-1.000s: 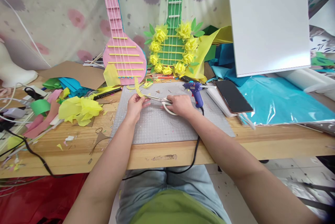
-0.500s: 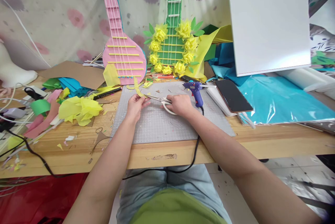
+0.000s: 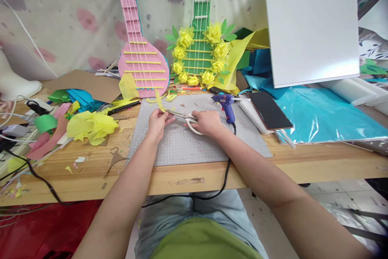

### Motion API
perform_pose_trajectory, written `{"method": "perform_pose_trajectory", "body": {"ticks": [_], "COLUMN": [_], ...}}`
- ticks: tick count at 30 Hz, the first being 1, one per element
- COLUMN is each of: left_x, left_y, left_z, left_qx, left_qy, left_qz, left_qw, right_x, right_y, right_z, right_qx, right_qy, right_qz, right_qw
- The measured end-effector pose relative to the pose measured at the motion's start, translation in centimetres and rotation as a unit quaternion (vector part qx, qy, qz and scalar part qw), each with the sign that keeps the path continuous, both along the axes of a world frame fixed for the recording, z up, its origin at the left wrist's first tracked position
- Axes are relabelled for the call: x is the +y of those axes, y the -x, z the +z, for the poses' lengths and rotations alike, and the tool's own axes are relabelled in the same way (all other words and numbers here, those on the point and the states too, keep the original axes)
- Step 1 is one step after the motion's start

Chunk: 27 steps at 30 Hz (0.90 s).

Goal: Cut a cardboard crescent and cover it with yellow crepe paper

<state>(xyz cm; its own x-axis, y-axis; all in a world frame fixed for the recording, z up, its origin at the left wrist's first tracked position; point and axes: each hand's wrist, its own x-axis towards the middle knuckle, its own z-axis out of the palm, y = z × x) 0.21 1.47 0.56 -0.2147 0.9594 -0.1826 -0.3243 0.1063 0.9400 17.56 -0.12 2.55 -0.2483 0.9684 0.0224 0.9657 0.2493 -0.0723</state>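
Note:
Over the grey cutting mat [image 3: 182,150], my left hand [image 3: 157,125] pinches a narrow strip of yellow paper [image 3: 159,100] that sticks up past the fingertips. My right hand [image 3: 209,122] is wrapped round the white handles of a pair of scissors [image 3: 191,123]. Their blades point left and meet the strip close to my left fingertips; whether they are fully closed is too small to tell. Just right of my right hand, a purple glue gun [image 3: 226,105] rests at the mat's edge, its black cord running down off the table.
A pink paper-covered instrument [image 3: 144,63] and a green one [image 3: 198,55] with yellow paper flowers stand at the back. Yellow tissue paper [image 3: 92,126] lies left. On the right are a phone [image 3: 270,110], blue wrapped sheets [image 3: 333,117] and a white board [image 3: 313,28].
Both hands stay almost in place over the mat. The scissors have shifted very slightly left along the yellow strip, and their handles look a little closer together.

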Motion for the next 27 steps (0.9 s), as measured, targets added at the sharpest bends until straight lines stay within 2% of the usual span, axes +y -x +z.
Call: {"method": "perform_pose_trajectory", "body": {"ticks": [16, 23, 27], "left_x": [0.0, -0.2, -0.3], "left_y": [0.2, 0.3, 0.1], "left_z": [0.0, 0.2, 0.4], "left_qx": [-0.034, -0.02, 0.009], "left_qy": [0.006, 0.002, 0.003], "left_qz": [-0.02, -0.035, -0.035], "left_qw": [0.999, 0.999, 0.999], "right_x": [0.2, 0.2, 0.7], "right_y": [-0.2, -0.4, -1.2], "right_z": [0.0, -0.2, 0.0], "right_qx": [0.007, 0.032, 0.046], "right_qy": [-0.017, -0.019, -0.028], "right_qz": [-0.002, -0.034, -0.084], "right_qw": [1.0, 0.999, 0.995]}}
